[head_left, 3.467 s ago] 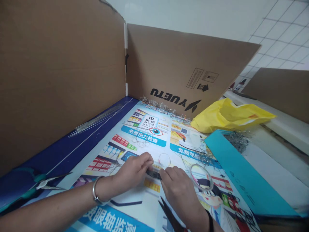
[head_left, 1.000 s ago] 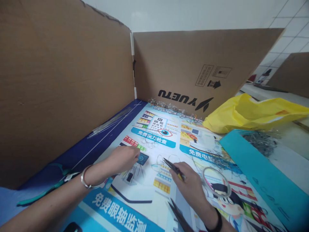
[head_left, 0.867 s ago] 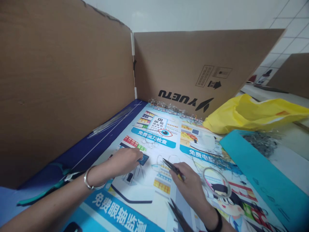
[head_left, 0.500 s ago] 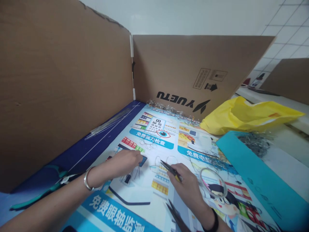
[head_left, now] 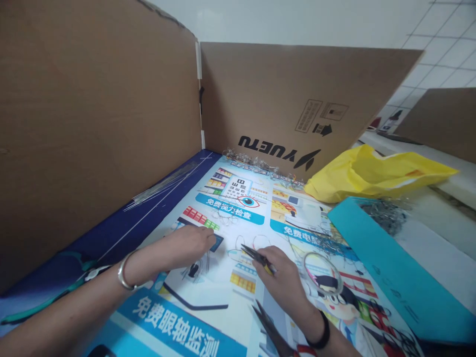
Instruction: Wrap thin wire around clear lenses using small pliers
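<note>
My left hand, with a silver bangle at the wrist, is pinched closed over the printed sheet. Thin bent wire shows below its fingertips and seems to come from them; the grip itself is hidden. In my right hand are needle-nose pliers, their dark jaws pointing left toward the other hand. Thin loops of wire lie near the plier tips. Just below my right wrist is a pair of scissors with red on the handle. A coil of wire rests right of that hand.
Cardboard panels stand at the left and back. Straight wires lie along the left panel. Teal-handled pliers are at left. A yellow bag and a blue box with tangled wire stand right.
The whole view has shifted slightly, so most things sit a little further left and higher. Both hands keep nearly the same places, and the pliers stay in my right hand.
</note>
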`<state>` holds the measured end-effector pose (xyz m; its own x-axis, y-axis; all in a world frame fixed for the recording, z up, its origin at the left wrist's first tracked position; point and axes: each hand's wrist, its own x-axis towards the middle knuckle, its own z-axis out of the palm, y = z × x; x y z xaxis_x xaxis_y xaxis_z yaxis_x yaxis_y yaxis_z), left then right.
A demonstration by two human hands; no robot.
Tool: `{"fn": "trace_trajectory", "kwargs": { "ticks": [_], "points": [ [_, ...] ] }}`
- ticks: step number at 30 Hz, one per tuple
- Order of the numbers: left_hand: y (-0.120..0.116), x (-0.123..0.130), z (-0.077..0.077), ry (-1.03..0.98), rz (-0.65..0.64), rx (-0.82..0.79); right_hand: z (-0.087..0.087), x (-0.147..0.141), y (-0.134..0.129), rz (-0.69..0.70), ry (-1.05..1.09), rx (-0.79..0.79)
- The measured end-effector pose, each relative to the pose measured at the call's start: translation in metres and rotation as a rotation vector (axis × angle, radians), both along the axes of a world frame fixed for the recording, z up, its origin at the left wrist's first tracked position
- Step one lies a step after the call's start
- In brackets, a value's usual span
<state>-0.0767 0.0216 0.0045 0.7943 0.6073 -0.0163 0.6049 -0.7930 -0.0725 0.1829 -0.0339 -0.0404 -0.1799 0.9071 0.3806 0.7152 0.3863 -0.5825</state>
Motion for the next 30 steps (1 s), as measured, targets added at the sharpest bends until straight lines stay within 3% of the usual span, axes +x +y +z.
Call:
{"fn": "trace_trajectory", "kwargs": {
  "ticks": [5, 9, 30],
  "points": [
    [-0.003, 0.001, 0.009, -0.002, 0.065, -0.079, 0.0, 0.0, 0.0, 0.008, 0.005, 0.004],
    [-0.002, 0.001, 0.006, 0.003, 0.117, -0.1, -0.001, 0.0, 0.0, 0.006, -0.009, 0.011],
    [-0.003, 0.003, 0.018, -0.06, 0.088, -0.12, 0.0, -0.001, 0.0, 0.033, -0.05, 0.02]
  ]
}}
